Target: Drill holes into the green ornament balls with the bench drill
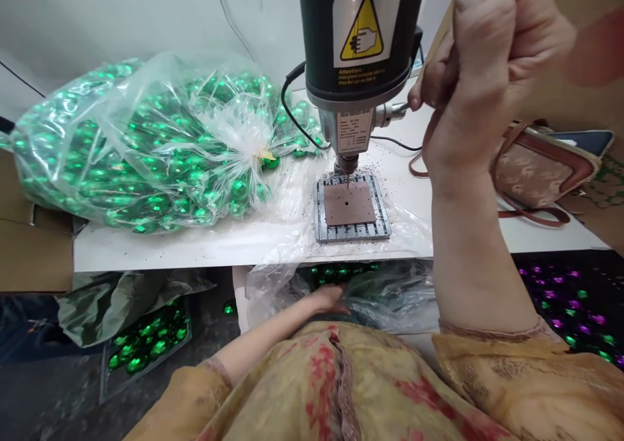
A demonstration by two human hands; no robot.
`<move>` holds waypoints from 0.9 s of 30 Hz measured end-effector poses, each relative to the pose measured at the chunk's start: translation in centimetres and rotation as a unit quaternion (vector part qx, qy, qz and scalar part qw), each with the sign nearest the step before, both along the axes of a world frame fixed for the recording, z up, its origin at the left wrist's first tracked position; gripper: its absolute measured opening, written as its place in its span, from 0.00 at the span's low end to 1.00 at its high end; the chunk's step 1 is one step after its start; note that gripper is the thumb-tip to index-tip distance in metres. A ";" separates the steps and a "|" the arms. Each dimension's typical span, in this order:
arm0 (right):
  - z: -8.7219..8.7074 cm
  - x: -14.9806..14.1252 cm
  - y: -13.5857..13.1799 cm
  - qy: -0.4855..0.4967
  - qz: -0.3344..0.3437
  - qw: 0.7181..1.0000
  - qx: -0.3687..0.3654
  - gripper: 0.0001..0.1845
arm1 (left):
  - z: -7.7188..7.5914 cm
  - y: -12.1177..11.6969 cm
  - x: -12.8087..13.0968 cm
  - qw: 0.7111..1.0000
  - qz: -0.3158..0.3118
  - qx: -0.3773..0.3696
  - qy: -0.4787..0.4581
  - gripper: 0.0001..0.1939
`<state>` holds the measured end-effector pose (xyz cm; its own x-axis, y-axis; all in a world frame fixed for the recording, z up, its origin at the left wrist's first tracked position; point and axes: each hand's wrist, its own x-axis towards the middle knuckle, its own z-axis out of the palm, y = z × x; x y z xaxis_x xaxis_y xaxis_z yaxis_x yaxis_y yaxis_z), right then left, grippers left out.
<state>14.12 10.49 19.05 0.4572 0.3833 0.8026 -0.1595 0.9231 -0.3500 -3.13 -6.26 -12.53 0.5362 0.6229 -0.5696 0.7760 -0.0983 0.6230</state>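
Head view, right fingers (pixel 480 44) closed round lever (pixel 400 108), left fingers (pixel 337 294) by plastic (pixel 390 298), hold unclear

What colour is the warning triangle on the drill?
Yellow with a black border, clearest in the head view.

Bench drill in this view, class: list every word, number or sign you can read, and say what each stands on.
"Attention:" on the black motor housing; the lines beneath are too blurred to read.
Wordless warning sign, a hand symbol in a yellow triangle, on the white sticker.
Probably "Mini Bench Drill" on the small label; its finer print is too small.
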 end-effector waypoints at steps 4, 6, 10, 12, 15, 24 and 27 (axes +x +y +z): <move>0.0 0.3 0.2 -0.042 -0.028 0.998 -0.034 0.31 | 1.0 -1.5 1.7 0.998 -0.047 -0.041 -0.008 0.05; 0.0 0.4 0.4 -0.053 -0.035 0.997 -0.045 0.33 | 2.7 -2.1 2.5 0.995 -0.064 -0.049 -0.058 0.06; -0.2 0.9 0.9 -0.073 -0.045 0.994 -0.062 0.36 | 7.0 -3.4 3.5 0.976 -0.102 -0.042 -0.188 0.10; -0.2 1.3 1.1 -0.088 -0.043 0.992 -0.075 0.36 | 9.2 -4.0 3.6 0.968 -0.109 -0.042 -0.222 0.11; -0.3 1.7 1.1 -0.124 -0.031 0.986 -0.103 0.34 | 11.7 -4.7 3.3 0.958 -0.049 -0.095 -0.268 0.09; -1.4 1.9 1.9 -0.137 -0.045 0.983 -0.110 0.34 | 13.8 -3.5 2.2 0.965 -0.162 -0.050 -0.200 0.17; -1.7 1.9 2.0 -0.127 -0.032 0.986 -0.107 0.33 | 16.3 -0.7 0.7 0.964 -0.138 0.056 -0.222 0.21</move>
<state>16.05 12.47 17.32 0.2804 0.5339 0.7977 0.0144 0.8286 -0.5596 -2.47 -6.99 3.75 0.8659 0.4655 -0.1833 0.3698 -0.3487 0.8612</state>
